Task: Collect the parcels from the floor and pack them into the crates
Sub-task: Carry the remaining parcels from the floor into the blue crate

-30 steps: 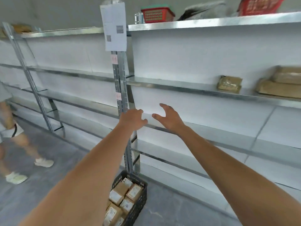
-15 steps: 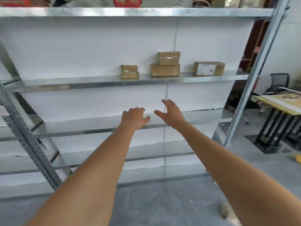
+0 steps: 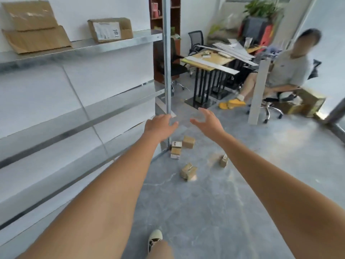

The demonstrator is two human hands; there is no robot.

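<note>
Several parcels lie on the floor (image 3: 205, 212) by the foot of the shelf post (image 3: 166, 62), and no crate shows in this view, so the collecting looks far from finished. A short stack of parcels (image 3: 176, 150) sits just beside the post's base, with another box (image 3: 189, 142) touching it on the side away from the post. Two more lie farther out from the post: one tilted box (image 3: 188, 171) and a small upright one (image 3: 223, 160) beyond it. A few boxes rest on the upper shelf (image 3: 112, 43) attached to the post; whether they belong to the job cannot be told.

Both arms reach forward above the parcels. The left hand (image 3: 158, 128) has its fingers loosely bent and holds nothing; it hangs in front of the post's lower part, and contact cannot be told. The right hand (image 3: 207, 121) is spread wide, fingers apart and lightly arched, empty, well above the parcels.
</note>
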